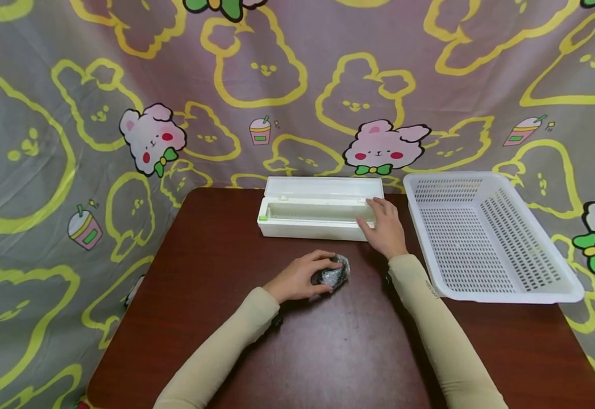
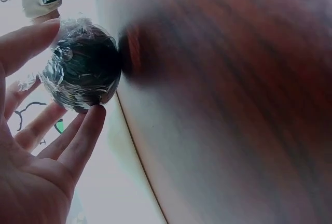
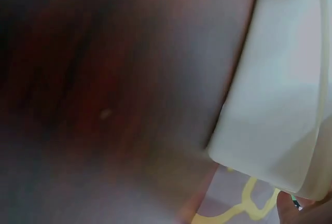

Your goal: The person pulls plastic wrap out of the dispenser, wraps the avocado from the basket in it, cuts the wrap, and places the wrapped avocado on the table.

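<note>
A dark, round object wrapped in crinkled clear cling film (image 1: 339, 275) sits low at the middle of the table. My left hand (image 1: 297, 278) holds it, thumb on one side and fingertips on the other, as the left wrist view shows of the wrapped ball (image 2: 83, 71). Behind it stands a long white cling film dispenser box (image 1: 312, 230) with its lid (image 1: 323, 186) tipped back. My right hand (image 1: 388, 232) rests at the box's right end, thumb and fingers spread apart over it. In the right wrist view, fingertips show beside the end of the box (image 3: 270, 105).
A white perforated plastic basket (image 1: 432, 255) stands on the right side of the dark red-brown table (image 1: 200, 261), close beside my right forearm. A patterned curtain (image 1: 297, 68) hangs right behind the table's back edge and along its left side.
</note>
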`<state>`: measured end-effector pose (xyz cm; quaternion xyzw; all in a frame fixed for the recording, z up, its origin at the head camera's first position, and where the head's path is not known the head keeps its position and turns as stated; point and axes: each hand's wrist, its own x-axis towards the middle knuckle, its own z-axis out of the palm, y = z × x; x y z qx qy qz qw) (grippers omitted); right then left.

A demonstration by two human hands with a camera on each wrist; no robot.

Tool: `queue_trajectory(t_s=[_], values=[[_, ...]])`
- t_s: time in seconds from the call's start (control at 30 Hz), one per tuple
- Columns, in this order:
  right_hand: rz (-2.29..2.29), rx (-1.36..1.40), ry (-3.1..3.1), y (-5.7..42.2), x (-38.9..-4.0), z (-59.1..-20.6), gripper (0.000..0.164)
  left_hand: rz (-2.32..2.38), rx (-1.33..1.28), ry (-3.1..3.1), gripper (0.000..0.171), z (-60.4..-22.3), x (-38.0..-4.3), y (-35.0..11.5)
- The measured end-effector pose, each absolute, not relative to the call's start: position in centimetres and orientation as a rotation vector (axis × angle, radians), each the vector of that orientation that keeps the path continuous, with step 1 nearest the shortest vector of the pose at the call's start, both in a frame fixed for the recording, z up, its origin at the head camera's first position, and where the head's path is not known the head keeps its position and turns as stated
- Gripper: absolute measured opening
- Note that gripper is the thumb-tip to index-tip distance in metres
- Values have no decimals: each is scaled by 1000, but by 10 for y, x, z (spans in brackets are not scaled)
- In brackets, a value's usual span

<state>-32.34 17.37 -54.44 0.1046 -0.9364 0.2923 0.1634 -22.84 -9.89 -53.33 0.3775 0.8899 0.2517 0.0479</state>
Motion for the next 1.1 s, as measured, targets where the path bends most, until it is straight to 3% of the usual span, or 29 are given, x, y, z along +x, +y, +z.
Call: queue_trajectory(t_s=[1.1], values=[[922, 273, -2691, 176, -323, -548, 65, 878, 1137, 2670, 54, -535, -229, -96]])
